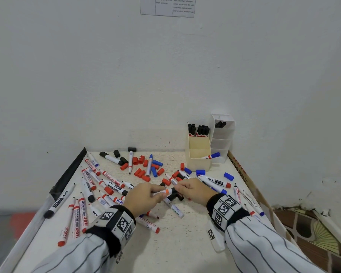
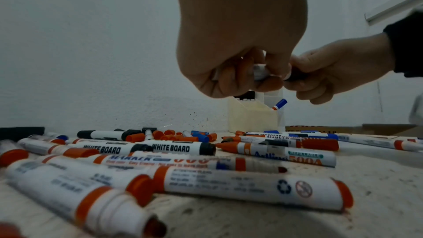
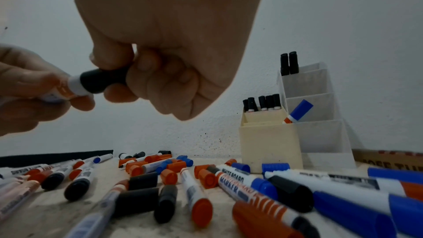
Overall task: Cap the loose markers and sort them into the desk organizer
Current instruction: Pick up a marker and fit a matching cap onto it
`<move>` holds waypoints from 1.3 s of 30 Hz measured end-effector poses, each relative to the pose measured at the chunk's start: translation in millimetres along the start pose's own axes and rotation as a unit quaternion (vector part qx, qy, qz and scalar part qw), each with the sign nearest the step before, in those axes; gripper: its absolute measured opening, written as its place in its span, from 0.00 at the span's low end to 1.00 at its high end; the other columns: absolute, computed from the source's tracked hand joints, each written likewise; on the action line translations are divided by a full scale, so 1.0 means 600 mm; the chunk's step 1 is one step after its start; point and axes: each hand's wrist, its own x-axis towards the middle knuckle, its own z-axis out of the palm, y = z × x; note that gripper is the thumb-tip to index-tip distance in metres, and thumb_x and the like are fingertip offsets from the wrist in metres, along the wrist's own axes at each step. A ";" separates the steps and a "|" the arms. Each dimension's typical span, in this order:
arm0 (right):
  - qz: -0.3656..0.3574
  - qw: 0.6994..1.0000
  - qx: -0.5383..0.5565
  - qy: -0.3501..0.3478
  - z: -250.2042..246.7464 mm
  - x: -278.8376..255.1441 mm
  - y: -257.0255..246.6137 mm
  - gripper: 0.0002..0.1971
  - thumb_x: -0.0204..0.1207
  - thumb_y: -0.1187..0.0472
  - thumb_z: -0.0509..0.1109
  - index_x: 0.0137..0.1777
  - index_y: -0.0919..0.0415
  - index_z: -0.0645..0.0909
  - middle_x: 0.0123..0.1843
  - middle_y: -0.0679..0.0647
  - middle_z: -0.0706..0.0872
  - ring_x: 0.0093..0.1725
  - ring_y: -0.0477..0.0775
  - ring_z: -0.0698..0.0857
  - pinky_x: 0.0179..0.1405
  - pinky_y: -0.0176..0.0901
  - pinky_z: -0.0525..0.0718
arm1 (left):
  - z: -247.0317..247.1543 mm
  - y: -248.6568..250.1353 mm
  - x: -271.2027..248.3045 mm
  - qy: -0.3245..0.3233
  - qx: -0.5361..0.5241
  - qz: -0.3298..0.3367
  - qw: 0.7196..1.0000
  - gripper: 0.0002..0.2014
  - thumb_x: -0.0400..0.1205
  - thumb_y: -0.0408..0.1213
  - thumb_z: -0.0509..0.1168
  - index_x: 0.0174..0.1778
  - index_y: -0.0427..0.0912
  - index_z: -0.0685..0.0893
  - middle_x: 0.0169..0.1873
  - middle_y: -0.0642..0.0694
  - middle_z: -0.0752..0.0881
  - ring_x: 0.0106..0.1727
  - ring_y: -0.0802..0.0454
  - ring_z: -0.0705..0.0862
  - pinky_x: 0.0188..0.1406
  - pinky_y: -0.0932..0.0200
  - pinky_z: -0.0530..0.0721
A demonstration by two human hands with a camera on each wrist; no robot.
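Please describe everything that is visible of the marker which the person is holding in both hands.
The marker has a white barrel with an orange band near one end and a black cap on that end. It looks like plastic. It is held in the air above the table, lying roughly level between the hands. The left hand grips the barrel; the right hand pinches the cap with thumb and fingers. The cap covers the tip, but whether it is fully pressed on cannot be told. Fingers hide most of the barrel, so its print is unreadable.

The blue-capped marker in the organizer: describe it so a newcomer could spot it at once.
Start at the cream desk organizer against the wall at the table's far right corner. At its front right corner, beside the clear tiered holder, one blue-capped marker leans tilted, cap up and to the right. Every other marker stored there wears a black cap and stands upright.
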 end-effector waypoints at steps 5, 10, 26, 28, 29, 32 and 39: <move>0.000 0.999 -0.030 -0.020 -0.027 0.004 -0.004 0.14 0.83 0.53 0.60 0.34 0.46 0.74 0.31 0.44 0.74 0.32 0.40 0.72 0.35 0.32 0.69 | 0.015 0.008 0.004 0.000 -0.122 0.006 0.993 0.13 0.82 0.45 0.64 0.61 0.51 0.86 0.41 0.53 0.88 0.37 0.64 0.79 0.42 0.61 0.79; 0.032 0.999 -0.001 0.027 -0.087 -0.012 0.009 0.08 0.77 0.55 0.68 0.46 0.59 0.84 0.34 0.48 0.81 0.34 0.43 0.78 0.37 0.33 0.76 | 0.031 0.047 0.037 -0.015 -0.188 0.019 0.982 0.14 0.82 0.41 0.65 0.62 0.46 0.85 0.38 0.58 0.83 0.38 0.66 0.78 0.39 0.72 0.73; 0.165 0.908 0.036 0.384 -0.228 -0.139 0.149 0.03 0.72 0.61 0.71 0.43 0.59 0.80 0.39 0.55 0.86 0.35 0.51 0.82 0.35 0.38 0.79 | 0.241 0.230 0.120 -0.163 0.044 0.156 0.973 0.22 0.83 0.36 0.59 0.74 0.46 0.71 0.75 0.48 0.65 0.77 0.48 0.64 0.76 0.50 0.66; 0.161 0.905 0.033 0.392 -0.228 -0.142 0.159 0.04 0.73 0.61 0.71 0.43 0.60 0.80 0.38 0.54 0.85 0.33 0.50 0.80 0.32 0.35 0.77 | 0.256 0.239 0.125 -0.174 0.145 0.232 0.946 0.21 0.82 0.33 0.59 0.73 0.47 0.72 0.77 0.48 0.66 0.77 0.47 0.65 0.75 0.46 0.68; 0.159 0.903 0.032 0.397 -0.228 -0.142 0.163 0.04 0.73 0.61 0.71 0.43 0.61 0.80 0.38 0.54 0.85 0.33 0.50 0.80 0.32 0.36 0.77 | 0.261 0.242 0.127 -0.174 0.192 0.267 0.928 0.22 0.82 0.32 0.60 0.73 0.47 0.73 0.77 0.48 0.66 0.77 0.47 0.65 0.76 0.45 0.67; 0.152 0.900 0.039 0.406 -0.229 -0.139 0.175 0.04 0.73 0.61 0.71 0.44 0.61 0.80 0.38 0.54 0.84 0.33 0.51 0.80 0.33 0.38 0.79 | 0.270 0.243 0.136 -0.181 0.257 0.307 0.898 0.21 0.82 0.32 0.62 0.72 0.49 0.73 0.76 0.49 0.69 0.76 0.49 0.66 0.76 0.45 0.65; 0.106 0.889 0.034 0.443 -0.252 -0.122 0.180 0.04 0.76 0.59 0.69 0.44 0.59 0.80 0.38 0.49 0.83 0.32 0.47 0.78 0.34 0.35 0.75 | 0.254 0.236 0.144 -0.186 0.259 0.327 0.890 0.17 0.82 0.32 0.62 0.68 0.45 0.78 0.66 0.45 0.76 0.67 0.46 0.73 0.66 0.47 0.77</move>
